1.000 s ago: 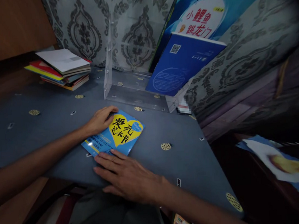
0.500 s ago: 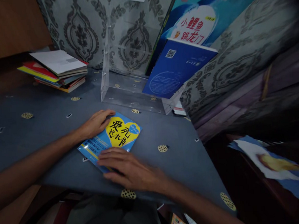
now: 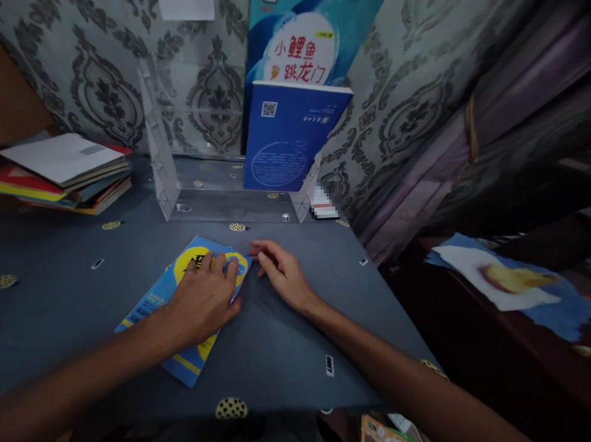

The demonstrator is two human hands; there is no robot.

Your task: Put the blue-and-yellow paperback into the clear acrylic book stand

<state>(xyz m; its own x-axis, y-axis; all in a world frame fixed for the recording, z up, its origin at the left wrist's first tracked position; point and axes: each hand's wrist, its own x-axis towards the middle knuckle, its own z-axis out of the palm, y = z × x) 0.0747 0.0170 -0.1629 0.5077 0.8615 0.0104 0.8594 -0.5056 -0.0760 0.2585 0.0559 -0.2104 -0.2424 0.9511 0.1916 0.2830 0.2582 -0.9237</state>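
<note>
A blue and yellow paperback book (image 3: pixel 157 297) lies at a slant on the table, its title partly covered. My left hand (image 3: pixel 205 296) rests flat on the cover, fingers spread across the heart-shaped yellow patch. At the book's right corner is my right hand (image 3: pixel 281 272), its fingers loosely curved and the thumb apart from them. Whether those fingertips touch the corner I cannot tell. Beyond both hands stands a clear acrylic book rack (image 3: pixel 225 208). In its right part lean a blue book (image 3: pixel 290 141) and a taller teal picture book (image 3: pixel 309 40).
A stack of books (image 3: pixel 66 168) sits at the back left of the patterned grey tablecloth (image 3: pixel 294 368). Right of the rack is a small pixelated item (image 3: pixel 324 202). Past the table's right edge, a blue and white sheet (image 3: pixel 514 281) lies on a dark surface.
My left hand has moved from the book's upper left edge onto its cover. My right hand has left the lower cover for the right corner. The view has swung right.
</note>
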